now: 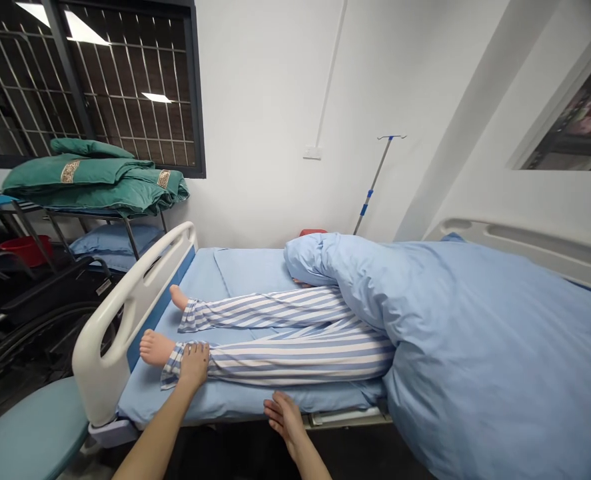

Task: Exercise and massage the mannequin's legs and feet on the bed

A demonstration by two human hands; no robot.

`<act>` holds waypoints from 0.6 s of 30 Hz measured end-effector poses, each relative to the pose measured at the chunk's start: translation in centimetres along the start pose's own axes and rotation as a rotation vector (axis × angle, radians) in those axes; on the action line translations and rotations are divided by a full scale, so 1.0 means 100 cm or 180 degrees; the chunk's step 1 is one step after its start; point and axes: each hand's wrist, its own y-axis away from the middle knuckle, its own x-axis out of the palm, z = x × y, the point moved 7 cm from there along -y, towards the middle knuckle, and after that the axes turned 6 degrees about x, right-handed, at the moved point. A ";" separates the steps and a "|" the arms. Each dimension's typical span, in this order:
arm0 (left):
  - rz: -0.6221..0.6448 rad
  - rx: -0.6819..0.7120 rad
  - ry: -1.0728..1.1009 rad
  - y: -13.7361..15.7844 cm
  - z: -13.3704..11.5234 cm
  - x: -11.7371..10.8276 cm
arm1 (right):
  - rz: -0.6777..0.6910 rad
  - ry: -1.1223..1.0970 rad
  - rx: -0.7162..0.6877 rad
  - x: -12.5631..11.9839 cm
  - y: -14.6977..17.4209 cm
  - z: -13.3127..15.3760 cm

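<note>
A manikin-like figure lies on the bed in blue-and-white striped trousers (295, 363), its two bare feet (156, 348) pointing left. Over the near leg, just above the ankle, my left hand (194, 363) is closed across the striped cloth; the undersides of its fingers are hidden. My right hand (284, 417) is at the near edge of the mattress, below the near leg, holding nothing, with its fingers apart. A bunched light-blue quilt (465, 333) covers the figure from the hips up and hangs over the near side.
A white footboard (125, 313) rises at the left end, with a teal stool (30, 430) and a wheelchair (40, 320) beyond it. Green folded bedding (95, 177) is stacked under the window. An IV pole (375, 180) stands behind the bed; a headboard (535, 243) is at right.
</note>
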 end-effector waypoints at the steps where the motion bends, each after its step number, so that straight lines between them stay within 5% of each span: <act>1: 0.0025 -0.0019 0.0016 0.001 -0.001 0.000 | -0.0144 0.0167 -0.0070 -0.010 0.002 -0.005; 6: 0.0104 -0.0053 0.0027 0.012 -0.010 -0.003 | -0.0752 0.0898 -0.0684 -0.072 0.040 -0.004; 8: -0.0099 -0.0110 0.0028 0.021 -0.015 -0.007 | -0.0523 0.0816 -0.0378 -0.112 0.063 0.009; 12: -0.0710 -0.0150 0.0138 0.045 -0.027 -0.017 | -0.0653 0.0771 0.0035 -0.240 0.107 0.077; 14: -0.0834 -0.0013 0.0210 0.054 -0.034 -0.019 | -0.0735 0.0726 0.1005 -0.299 0.118 0.091; 15: -0.0813 0.0071 0.0245 0.056 -0.037 -0.018 | -0.0931 0.0725 0.1055 -0.321 0.120 0.100; 18: -0.0495 0.0177 0.0323 0.054 -0.036 -0.009 | -0.0737 0.1425 0.0697 -0.317 0.110 0.096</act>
